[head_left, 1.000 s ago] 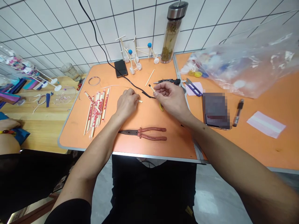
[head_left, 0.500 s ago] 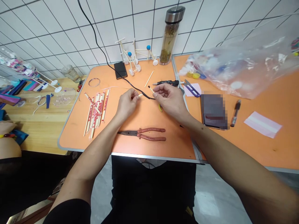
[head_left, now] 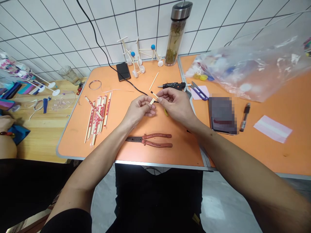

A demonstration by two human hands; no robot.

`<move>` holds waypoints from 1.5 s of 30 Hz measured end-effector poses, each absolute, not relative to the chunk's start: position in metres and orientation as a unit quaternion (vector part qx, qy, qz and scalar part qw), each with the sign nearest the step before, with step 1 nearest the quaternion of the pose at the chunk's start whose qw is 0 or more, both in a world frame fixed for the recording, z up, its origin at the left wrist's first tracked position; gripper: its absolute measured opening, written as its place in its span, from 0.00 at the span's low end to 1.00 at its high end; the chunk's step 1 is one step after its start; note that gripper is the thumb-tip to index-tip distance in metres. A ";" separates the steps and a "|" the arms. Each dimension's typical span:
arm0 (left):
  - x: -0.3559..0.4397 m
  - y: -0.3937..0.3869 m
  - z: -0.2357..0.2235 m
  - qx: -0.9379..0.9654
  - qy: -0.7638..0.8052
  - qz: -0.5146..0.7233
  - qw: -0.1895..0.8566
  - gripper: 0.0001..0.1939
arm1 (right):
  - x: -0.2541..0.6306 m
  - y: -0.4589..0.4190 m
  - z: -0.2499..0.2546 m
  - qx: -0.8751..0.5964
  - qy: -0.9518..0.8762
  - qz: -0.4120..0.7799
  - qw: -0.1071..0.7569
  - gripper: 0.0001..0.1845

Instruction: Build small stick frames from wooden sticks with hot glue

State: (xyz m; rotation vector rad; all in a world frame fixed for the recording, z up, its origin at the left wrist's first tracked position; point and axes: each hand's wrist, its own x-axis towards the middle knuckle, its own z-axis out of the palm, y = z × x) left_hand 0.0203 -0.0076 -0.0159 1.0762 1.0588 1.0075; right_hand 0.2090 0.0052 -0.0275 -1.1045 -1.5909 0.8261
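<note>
My left hand [head_left: 141, 107] pinches short pale wooden sticks [head_left: 152, 101] between thumb and forefinger. Close beside it, my right hand [head_left: 177, 103] grips a thin wooden stick with a black tip [head_left: 154, 94], which points up and left. A black cable [head_left: 139, 92] runs behind both hands. Just beyond the right hand lies a black glue gun [head_left: 173, 85]. Red-handled pliers [head_left: 155, 139] rest on the table in front of me, and a yellow object [head_left: 166, 112] is partly covered by my right hand.
Chopsticks in red-printed wrappers [head_left: 97, 116] lie left. Behind stand stick models with blue balls [head_left: 136, 56], a phone [head_left: 123, 71] and a tall tea bottle [head_left: 177, 35]. Right are thread snips [head_left: 200, 91], a dark device [head_left: 221, 115], a marker [head_left: 245, 116] and a plastic bag [head_left: 238, 68]. Another person's arm [head_left: 7, 139] shows left.
My left hand has moved right, closer to the right hand, and its sticks now show beside the black-tipped stick. The right hand keeps its hold. The view has shifted slightly.
</note>
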 end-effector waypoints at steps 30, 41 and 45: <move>0.027 -0.010 -0.022 0.421 0.467 0.469 0.621 0.09 | 0.206 0.002 -0.028 -0.464 -0.677 0.338 0.460 0.09; 0.026 -0.009 -0.025 0.402 0.475 0.465 0.630 0.13 | 0.204 0.002 -0.032 -0.461 -0.681 0.342 0.455 0.10; 0.026 -0.010 -0.026 0.397 0.479 0.469 0.627 0.13 | 0.205 0.001 -0.030 -0.458 -0.690 0.334 0.449 0.09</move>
